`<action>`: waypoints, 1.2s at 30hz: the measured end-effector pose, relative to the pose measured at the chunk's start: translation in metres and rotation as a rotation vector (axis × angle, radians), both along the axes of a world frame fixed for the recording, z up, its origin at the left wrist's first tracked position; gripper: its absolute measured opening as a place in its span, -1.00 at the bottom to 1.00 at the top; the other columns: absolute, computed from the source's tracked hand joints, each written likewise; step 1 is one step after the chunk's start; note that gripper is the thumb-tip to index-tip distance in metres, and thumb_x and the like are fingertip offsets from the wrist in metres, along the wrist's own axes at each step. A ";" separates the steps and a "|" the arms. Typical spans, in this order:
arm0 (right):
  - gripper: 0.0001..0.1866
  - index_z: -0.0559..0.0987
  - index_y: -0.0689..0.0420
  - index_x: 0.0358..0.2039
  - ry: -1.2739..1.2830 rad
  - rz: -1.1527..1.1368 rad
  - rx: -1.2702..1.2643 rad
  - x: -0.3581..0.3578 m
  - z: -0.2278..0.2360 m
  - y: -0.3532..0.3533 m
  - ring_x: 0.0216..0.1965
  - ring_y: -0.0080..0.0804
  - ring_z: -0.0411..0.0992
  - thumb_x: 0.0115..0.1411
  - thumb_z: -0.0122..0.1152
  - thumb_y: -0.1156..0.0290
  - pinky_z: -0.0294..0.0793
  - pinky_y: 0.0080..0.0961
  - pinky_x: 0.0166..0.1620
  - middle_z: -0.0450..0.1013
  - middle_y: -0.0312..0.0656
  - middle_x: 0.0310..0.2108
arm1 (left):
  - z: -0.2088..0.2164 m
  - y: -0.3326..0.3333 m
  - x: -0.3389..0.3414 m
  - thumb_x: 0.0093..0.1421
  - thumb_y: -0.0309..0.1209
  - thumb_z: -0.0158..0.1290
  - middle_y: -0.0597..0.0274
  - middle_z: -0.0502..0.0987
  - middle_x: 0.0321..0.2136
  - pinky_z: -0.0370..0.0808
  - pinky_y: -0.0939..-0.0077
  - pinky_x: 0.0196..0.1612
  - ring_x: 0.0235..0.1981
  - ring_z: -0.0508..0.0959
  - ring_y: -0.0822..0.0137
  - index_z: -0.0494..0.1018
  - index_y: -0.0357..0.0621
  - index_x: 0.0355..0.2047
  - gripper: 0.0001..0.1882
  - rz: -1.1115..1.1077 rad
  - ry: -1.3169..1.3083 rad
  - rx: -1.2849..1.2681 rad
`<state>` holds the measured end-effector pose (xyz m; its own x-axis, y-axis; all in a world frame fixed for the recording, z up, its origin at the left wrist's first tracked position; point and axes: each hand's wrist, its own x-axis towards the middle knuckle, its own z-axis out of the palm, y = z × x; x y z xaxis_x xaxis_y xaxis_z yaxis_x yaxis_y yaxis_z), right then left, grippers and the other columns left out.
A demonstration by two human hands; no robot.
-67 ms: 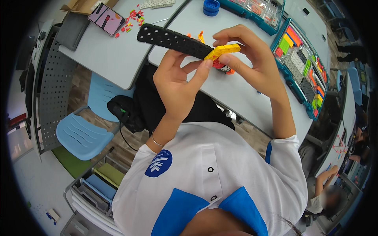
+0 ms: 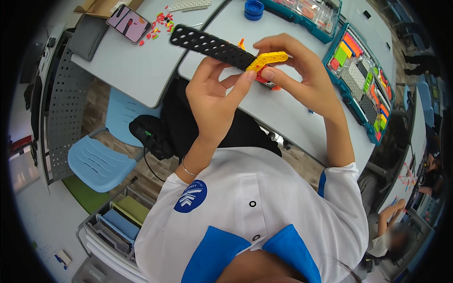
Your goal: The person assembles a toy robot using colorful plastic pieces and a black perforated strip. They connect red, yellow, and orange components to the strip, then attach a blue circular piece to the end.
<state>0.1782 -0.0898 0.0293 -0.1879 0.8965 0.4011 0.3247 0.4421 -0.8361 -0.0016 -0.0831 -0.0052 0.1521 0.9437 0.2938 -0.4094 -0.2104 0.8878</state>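
Note:
A long black building plate [image 2: 214, 47] full of holes is held up over the near edge of the table, slanting to the upper left. At its right end sits a yellow angled beam [image 2: 266, 59]. My left hand [image 2: 212, 92] pinches the joint of the two, thumb in front and fingers behind the plate. The fingers of my right hand [image 2: 302, 70] curl round the yellow beam, the thumb pressing just below it. Red and orange pieces [image 2: 270, 84] show beneath the beam, partly hidden by my thumbs. Whether they are attached I cannot tell.
Farther back are a blue wheel hub [image 2: 254, 9] and an orange piece [image 2: 241, 43]. A phone [image 2: 128, 22] lies near scattered small red and green pegs [image 2: 163, 21]. Teal cases of building parts [image 2: 351, 92] line the right side. A light-blue chair [image 2: 99, 162] stands left.
The black plate has turned slightly, so its holes show more plainly. Its far end has shifted a little to the right. Both hands keep nearly the same grip.

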 end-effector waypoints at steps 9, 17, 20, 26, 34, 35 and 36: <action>-0.70 0.59 0.17 -0.11 -0.116 -0.108 -0.178 0.045 0.015 0.003 -0.20 -0.53 0.53 0.24 0.27 0.25 0.53 -0.62 -0.18 0.55 -0.26 -0.17 | -0.020 0.098 -0.074 0.20 -0.62 0.07 0.18 0.52 -0.03 0.55 0.49 -0.09 -0.05 0.53 0.33 0.49 -0.15 0.07 -0.60 0.385 0.521 0.239; -0.71 0.60 0.17 -0.12 -0.158 -0.083 -0.192 0.048 0.022 0.001 -0.22 -0.51 0.53 0.22 0.29 0.27 0.51 -0.61 -0.19 0.56 -0.24 -0.18 | -0.086 0.231 -0.186 0.22 -0.40 -0.07 -0.15 0.26 0.18 0.20 0.05 0.25 0.24 0.12 -0.12 0.59 0.11 -0.03 -0.64 0.832 1.419 0.526; -0.72 0.61 0.18 -0.13 -0.191 -0.060 -0.162 0.047 0.025 0.000 -0.24 -0.50 0.52 0.22 0.28 0.29 0.50 -0.59 -0.17 0.55 -0.23 -0.18 | -0.090 0.252 -0.196 0.23 -0.34 -0.09 -0.17 0.25 0.18 0.19 -0.01 0.25 0.25 0.12 -0.15 0.59 0.10 -0.04 -0.64 0.860 1.442 0.517; -0.74 0.61 0.19 -0.15 -0.214 -0.089 -0.145 0.049 0.023 0.002 -0.26 -0.50 0.50 0.23 0.28 0.30 0.49 -0.57 -0.15 0.56 -0.23 -0.23 | -0.082 0.268 -0.205 0.19 -0.38 -0.05 -0.14 0.24 0.19 0.20 0.00 0.24 0.25 0.12 -0.11 0.57 0.10 0.00 -0.62 0.817 1.374 0.591; -0.75 0.60 0.20 -0.16 -0.202 -0.066 -0.139 0.048 0.020 0.003 -0.31 -0.53 0.50 0.23 0.27 0.32 0.49 -0.59 -0.16 0.56 -0.23 -0.25 | -0.095 0.258 -0.204 0.20 -0.35 0.02 -0.12 0.22 0.22 0.19 -0.02 0.24 0.26 0.11 -0.09 0.54 0.14 0.05 -0.62 0.788 1.452 0.564; -0.75 0.60 0.21 -0.16 -0.199 -0.062 -0.140 0.048 0.020 0.004 -0.31 -0.52 0.50 0.23 0.27 0.32 0.49 -0.59 -0.16 0.56 -0.22 -0.25 | -0.095 0.260 -0.205 0.21 -0.34 0.02 -0.13 0.21 0.23 0.18 -0.04 0.25 0.27 0.11 -0.10 0.53 0.15 0.05 -0.62 0.797 1.453 0.568; -0.75 0.60 0.22 -0.17 -0.196 -0.059 -0.141 0.048 0.020 0.004 -0.32 -0.52 0.50 0.23 0.27 0.33 0.49 -0.59 -0.16 0.55 -0.22 -0.25 | -0.094 0.261 -0.205 0.21 -0.34 0.02 -0.14 0.20 0.24 0.17 -0.05 0.26 0.28 0.10 -0.10 0.53 0.17 0.06 -0.61 0.807 1.454 0.574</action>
